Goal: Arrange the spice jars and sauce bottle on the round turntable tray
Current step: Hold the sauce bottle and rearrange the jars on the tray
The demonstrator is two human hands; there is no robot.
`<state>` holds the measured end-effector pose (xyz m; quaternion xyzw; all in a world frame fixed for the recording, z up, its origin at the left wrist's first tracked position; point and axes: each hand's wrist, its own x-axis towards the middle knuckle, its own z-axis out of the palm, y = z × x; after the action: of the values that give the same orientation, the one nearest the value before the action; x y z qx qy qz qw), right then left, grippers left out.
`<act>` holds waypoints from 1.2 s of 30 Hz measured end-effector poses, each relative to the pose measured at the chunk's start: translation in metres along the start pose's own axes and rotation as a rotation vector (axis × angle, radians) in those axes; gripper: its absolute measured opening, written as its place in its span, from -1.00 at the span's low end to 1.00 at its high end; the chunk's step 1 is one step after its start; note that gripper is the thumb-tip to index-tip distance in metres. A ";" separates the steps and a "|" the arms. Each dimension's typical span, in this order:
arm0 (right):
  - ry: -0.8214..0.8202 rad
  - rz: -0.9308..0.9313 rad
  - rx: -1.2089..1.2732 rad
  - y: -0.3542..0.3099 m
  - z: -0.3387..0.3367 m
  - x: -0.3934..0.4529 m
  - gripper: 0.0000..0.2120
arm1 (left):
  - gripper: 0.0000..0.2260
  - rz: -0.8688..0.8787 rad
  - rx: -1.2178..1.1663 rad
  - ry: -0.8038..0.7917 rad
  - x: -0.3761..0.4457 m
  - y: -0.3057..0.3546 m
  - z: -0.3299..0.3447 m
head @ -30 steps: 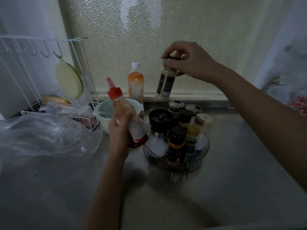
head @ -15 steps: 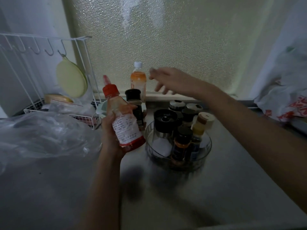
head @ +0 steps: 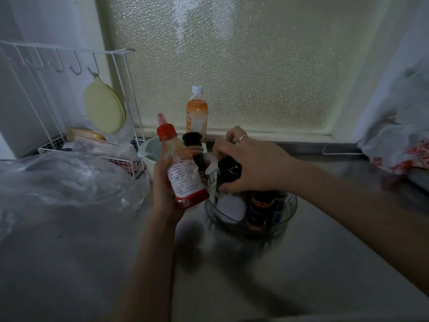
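Note:
My left hand (head: 163,191) grips a red-capped sauce bottle (head: 183,175) and holds it tilted just left of the clear round turntable tray (head: 291,209). Several spice jars stand in the tray, among them an orange-collared dark jar (head: 261,206) at the front. My right hand (head: 255,163) reaches over the tray from the right, its fingers curled around the black top of a tall grinder (head: 228,171) with a white body. Other jars lie hidden under that hand. A black-lidded jar (head: 192,139) stands on the counter behind the sauce bottle.
An orange drink bottle (head: 196,112) stands on the sill by the frosted window. A pale bowl (head: 148,152) and a white wire rack (head: 120,159) sit at the left, behind a crumpled clear plastic bag (head: 69,180). A printed bag (head: 404,154) lies at the right.
My right hand set the black-lidded jar down left of the tray, let go, then came down onto the grinder's top. My left hand kept the sauce bottle, shifting it slightly.

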<state>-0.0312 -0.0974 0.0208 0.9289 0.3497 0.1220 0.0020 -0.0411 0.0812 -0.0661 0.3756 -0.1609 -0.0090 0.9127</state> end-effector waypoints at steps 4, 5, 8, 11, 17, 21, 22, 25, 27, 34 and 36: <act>0.027 0.018 0.061 -0.001 0.008 -0.008 -0.49 | -0.29 0.017 -0.020 0.040 0.000 0.000 -0.003; 0.010 0.018 0.084 -0.001 0.008 -0.009 -0.47 | -0.29 0.020 -0.019 0.043 -0.001 0.000 -0.003; -0.027 0.006 0.154 -0.006 0.003 -0.011 -0.57 | -0.33 0.019 -0.020 0.050 -0.003 -0.002 -0.001; 0.093 0.085 0.319 -0.010 -0.022 -0.012 -0.67 | -0.41 0.036 -0.026 0.070 -0.003 -0.002 0.001; 0.599 0.151 0.509 0.018 -0.104 0.007 -0.64 | -0.54 0.042 -0.100 0.128 -0.003 -0.003 -0.002; 0.672 0.211 0.448 0.030 -0.091 0.041 -0.60 | -0.47 0.048 -0.107 0.126 -0.003 -0.003 0.000; 0.633 0.243 0.420 0.033 -0.080 0.049 -0.57 | -0.53 0.051 -0.102 0.137 -0.002 -0.004 0.000; 0.464 0.306 0.376 0.037 -0.048 0.061 -0.56 | -0.64 0.070 -0.101 0.167 -0.001 -0.006 0.000; 0.417 0.307 0.402 0.038 -0.031 0.061 -0.59 | -0.67 0.082 -0.113 0.175 -0.001 -0.006 0.001; 0.303 0.285 0.423 0.039 -0.017 0.057 -0.66 | -0.66 0.070 -0.093 0.141 0.000 -0.008 0.002; 0.235 0.284 0.396 0.039 -0.014 0.057 -0.67 | -0.65 0.047 -0.036 0.133 0.000 -0.010 0.004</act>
<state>0.0326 -0.0912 0.0512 0.9304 0.2309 0.1570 -0.2374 -0.0410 0.0712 -0.0698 0.3548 -0.1085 0.0346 0.9280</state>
